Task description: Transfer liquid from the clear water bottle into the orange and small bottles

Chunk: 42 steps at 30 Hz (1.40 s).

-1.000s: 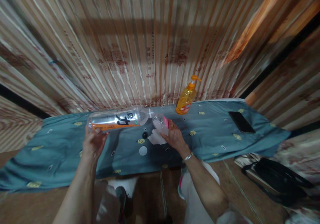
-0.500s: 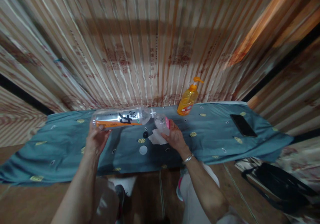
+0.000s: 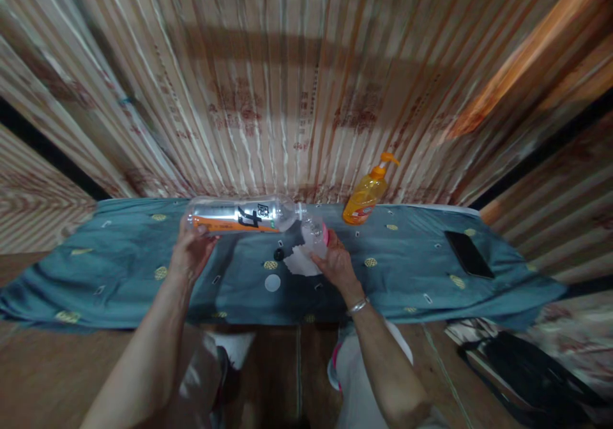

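My left hand is wrapped round the base end of a large clear plastic bottle with a silver and orange label. The bottle lies almost level in the air, its open neck pointing right. In my right hand is a small clear container with a pink end, its mouth up against the bottle's neck. Whether the two mouths touch, I cannot tell. A white piece of paper or tissue is below the small container, partly at my right fingers. Near it lie a black cap and a whitish disc.
A yellow pump bottle stands at the back edge of the teal cloth-covered table. Further right lies a black phone. Striped, printed sheeting rises behind. A dark bag is on the floor at the right.
The large bottle and small container have moved slightly up and right, still mouth to mouth. Both hands keep their holds. The whole view has shifted a little.
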Each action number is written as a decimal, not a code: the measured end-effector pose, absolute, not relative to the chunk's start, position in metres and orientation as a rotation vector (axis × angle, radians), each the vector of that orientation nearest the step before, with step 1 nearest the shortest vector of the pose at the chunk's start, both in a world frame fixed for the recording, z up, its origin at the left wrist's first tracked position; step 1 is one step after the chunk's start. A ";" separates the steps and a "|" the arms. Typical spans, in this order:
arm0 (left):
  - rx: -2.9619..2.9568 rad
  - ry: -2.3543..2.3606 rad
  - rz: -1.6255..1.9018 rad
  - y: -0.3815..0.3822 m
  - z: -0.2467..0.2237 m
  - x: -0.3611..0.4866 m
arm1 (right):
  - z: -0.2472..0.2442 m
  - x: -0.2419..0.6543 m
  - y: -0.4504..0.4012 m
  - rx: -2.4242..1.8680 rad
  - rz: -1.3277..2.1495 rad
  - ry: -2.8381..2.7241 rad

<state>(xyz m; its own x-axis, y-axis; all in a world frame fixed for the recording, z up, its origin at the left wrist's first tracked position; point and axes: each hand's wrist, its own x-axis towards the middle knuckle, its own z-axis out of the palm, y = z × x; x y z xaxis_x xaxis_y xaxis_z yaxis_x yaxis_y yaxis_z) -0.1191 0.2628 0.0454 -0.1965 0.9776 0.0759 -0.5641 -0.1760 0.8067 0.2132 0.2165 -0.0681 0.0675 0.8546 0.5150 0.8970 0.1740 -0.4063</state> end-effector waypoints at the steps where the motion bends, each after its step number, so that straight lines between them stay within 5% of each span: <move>1: 0.744 0.773 1.657 0.263 0.046 -0.119 | -0.067 0.213 0.217 -1.683 -0.065 -1.762; 42: 0.745 0.774 1.696 0.258 0.045 -0.101 | -0.062 0.229 0.215 -1.733 0.010 -1.752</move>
<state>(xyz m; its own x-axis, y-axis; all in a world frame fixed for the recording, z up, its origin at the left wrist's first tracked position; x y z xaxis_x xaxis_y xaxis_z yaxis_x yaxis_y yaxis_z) -0.1006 0.2583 0.0450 -0.2267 0.9691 0.0967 -0.5622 -0.2113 0.7996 0.2289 0.2154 -0.0619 0.1004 0.8921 0.4405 0.8869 0.1203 -0.4459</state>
